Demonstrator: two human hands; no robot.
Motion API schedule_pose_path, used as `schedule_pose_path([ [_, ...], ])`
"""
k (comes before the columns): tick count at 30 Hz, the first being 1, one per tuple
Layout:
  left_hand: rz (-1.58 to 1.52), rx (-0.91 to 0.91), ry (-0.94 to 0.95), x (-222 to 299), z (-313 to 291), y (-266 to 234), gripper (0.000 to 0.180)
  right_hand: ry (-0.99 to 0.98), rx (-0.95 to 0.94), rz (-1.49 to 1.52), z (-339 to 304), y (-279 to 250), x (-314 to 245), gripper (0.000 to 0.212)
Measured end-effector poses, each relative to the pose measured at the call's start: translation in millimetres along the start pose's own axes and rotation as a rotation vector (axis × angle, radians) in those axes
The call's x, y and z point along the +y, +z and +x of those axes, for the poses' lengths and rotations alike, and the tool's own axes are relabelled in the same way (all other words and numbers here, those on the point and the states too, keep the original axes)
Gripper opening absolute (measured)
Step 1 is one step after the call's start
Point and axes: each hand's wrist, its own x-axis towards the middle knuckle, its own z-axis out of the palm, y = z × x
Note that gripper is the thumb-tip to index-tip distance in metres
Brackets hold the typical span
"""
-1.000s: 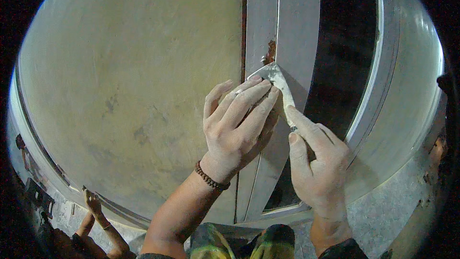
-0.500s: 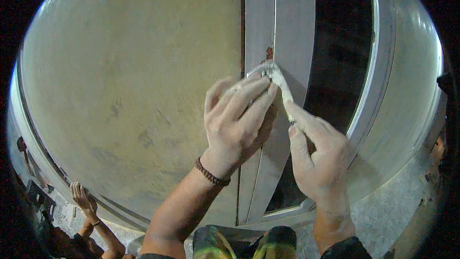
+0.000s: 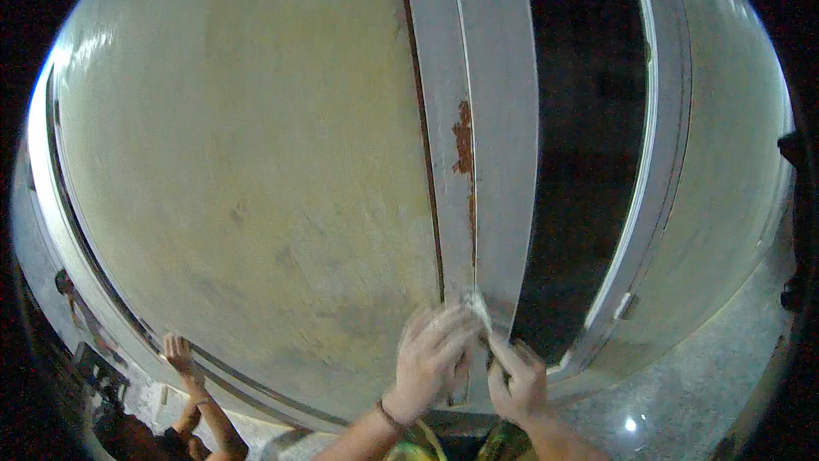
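My left hand point(image 3: 431, 359), dusty and with a brown bead bracelet on its wrist, is closed at the lower part of a grey door frame point(image 3: 503, 120). Between its fingertips and my right hand point(image 3: 520, 384) runs a thin, whitish, powdery strip point(image 3: 479, 306); its exact kind is hard to tell. The right fingers pinch its near end, while the left fingers press its far end toward the frame. Up the frame from my hands, a rust-brown bare patch point(image 3: 462, 139) lies along a narrow groove.
A broad yellowish panel point(image 3: 256, 120) with grey smudges fills the left. Right of the frame is a dark tall pane point(image 3: 589, 145). At lower left another person's hand point(image 3: 179, 354) touches the panel's edge. Speckled grey floor point(image 3: 657, 401) shows at lower right.
Both hands, with the whitish strip, have moved down the frame toward me. The rust-brown patch, mostly covered before, now shows at greater length. My view has shifted too.
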Motion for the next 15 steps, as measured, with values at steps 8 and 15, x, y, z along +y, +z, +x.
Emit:
schedule_pose_path([
  [8, -0.401, -0.879, -1.042, 49, -168, -8, 0.026, 0.766, -0.413, 0.052, -161, -12, 51, 0.041],
  [15, -0.128, -0.193, -0.396, 16, -67, -25, 0.045, 0.605, -0.249, 0.316, -196, 66, 106, 0.056],
])
